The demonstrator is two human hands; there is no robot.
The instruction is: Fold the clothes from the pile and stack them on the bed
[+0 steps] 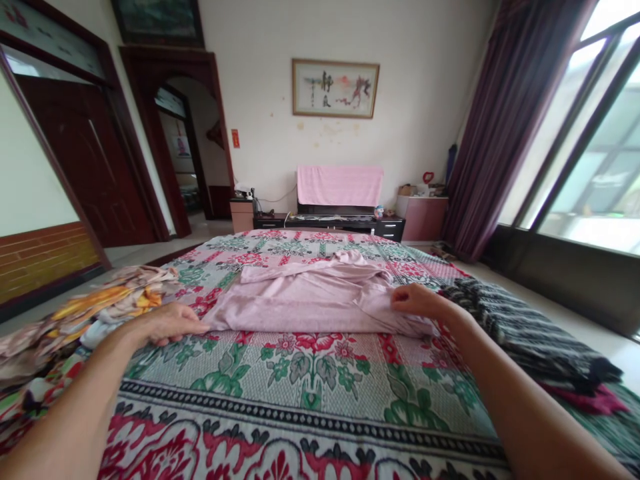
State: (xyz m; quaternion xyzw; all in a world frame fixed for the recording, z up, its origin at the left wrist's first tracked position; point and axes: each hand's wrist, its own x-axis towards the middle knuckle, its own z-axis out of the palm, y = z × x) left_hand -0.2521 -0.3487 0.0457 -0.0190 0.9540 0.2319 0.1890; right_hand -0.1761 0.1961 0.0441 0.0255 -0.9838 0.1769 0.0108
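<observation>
A pale pink garment [305, 303], which looks like a shirt, lies partly folded on the flowered bedspread [315, 387], its near edge running straight across. At the garment's left corner, my left hand [173, 323] is closed, the cloth pinched between thumb and fingers. My right hand [413, 300] is closed on the garment's right side, fingers curled into the fabric. Bunched cloth stands up along the far edge. The fingertips of my right hand are partly hidden.
To the left is a heap of mixed clothes [115, 293]. A black-and-grey striped garment [520, 333] lies to the right. Beyond the bed stand a low black cabinet [390, 228] and a screen covered by a pink cloth [340, 185].
</observation>
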